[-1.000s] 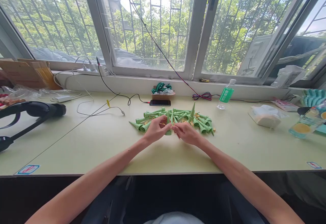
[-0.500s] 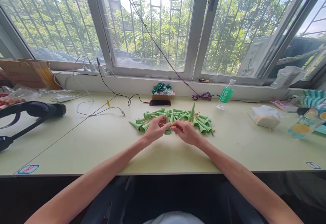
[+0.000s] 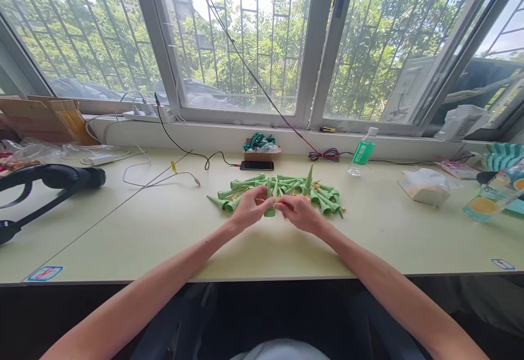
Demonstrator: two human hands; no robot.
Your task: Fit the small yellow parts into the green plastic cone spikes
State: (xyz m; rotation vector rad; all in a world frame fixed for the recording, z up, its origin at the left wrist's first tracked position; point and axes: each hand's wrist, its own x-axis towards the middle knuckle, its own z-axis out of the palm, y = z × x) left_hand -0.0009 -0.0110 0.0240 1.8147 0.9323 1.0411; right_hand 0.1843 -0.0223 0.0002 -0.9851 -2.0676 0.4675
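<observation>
My left hand (image 3: 250, 206) is closed round an upright green cone (image 3: 269, 213), its flared base showing below the thumb. Fingertips of my right hand (image 3: 302, 213) are pinched together against the left thumb tip. A small yellowish piece seems to sit between them, mostly hidden. Behind both hands spreads a pile of green cones (image 3: 325, 204), most lying on their sides. One taller cone (image 3: 308, 180) in the pile points straight up. Small yellowish bits (image 3: 344, 209) lie among the cones and at the right edge.
A phone (image 3: 257, 166) lies behind the pile, before a small box (image 3: 262, 156) of green material. To the right stand a water bottle (image 3: 362, 153) and a tissue pack (image 3: 424, 186). A black headset (image 3: 61, 177) and a white cable (image 3: 172, 174) are on the left of the table (image 3: 135, 234).
Almost nothing differs. My right fingertips have shifted very slightly, and the yellowish piece shows less between them. My left hand keeps its hold on the cone.
</observation>
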